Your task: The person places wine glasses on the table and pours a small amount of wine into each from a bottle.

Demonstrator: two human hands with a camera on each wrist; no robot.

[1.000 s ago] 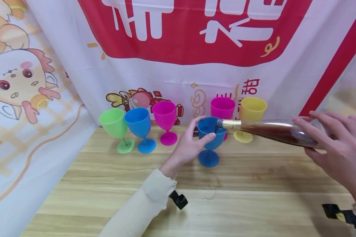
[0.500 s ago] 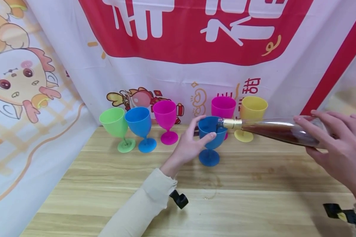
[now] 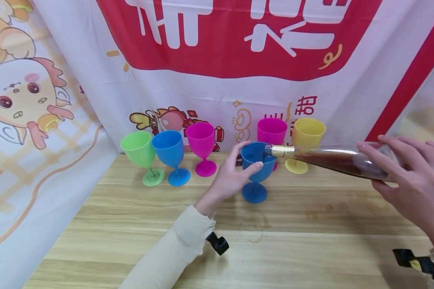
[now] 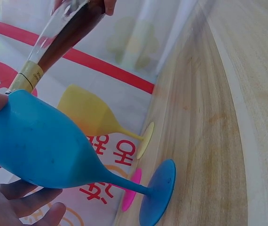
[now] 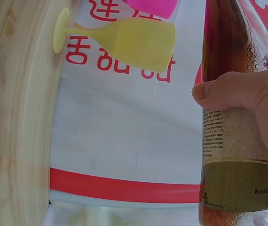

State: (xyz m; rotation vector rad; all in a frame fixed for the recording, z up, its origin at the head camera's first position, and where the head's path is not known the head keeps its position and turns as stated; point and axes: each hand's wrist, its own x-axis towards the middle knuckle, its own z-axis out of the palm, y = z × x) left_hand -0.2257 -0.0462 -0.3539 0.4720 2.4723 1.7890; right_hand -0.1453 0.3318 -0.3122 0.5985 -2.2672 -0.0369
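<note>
My left hand (image 3: 232, 176) grips the bowl of a blue goblet (image 3: 258, 173), its thumb at the near side of the rim. The goblet stands upright on its foot on the table. From the right, my right hand (image 3: 416, 180) holds a clear wine bottle (image 3: 332, 158) tipped almost level, thumb and fingers round its lower body. Dark reddish-brown liquid lies along the bottle's lower side. The gold-banded neck (image 3: 283, 151) reaches over the goblet's rim, its mouth inside the bowl. A cream label (image 5: 237, 136) shows beside my thumb in the right wrist view.
Left of my hands stand a green goblet (image 3: 139, 150), another blue goblet (image 3: 169, 149) and a magenta goblet (image 3: 201, 141). Behind the held goblet are a second magenta goblet (image 3: 272, 129) and a yellow goblet (image 3: 308, 133). Wet marks spot the wooden table (image 3: 159, 233); a printed cloth (image 3: 217, 92) hangs behind.
</note>
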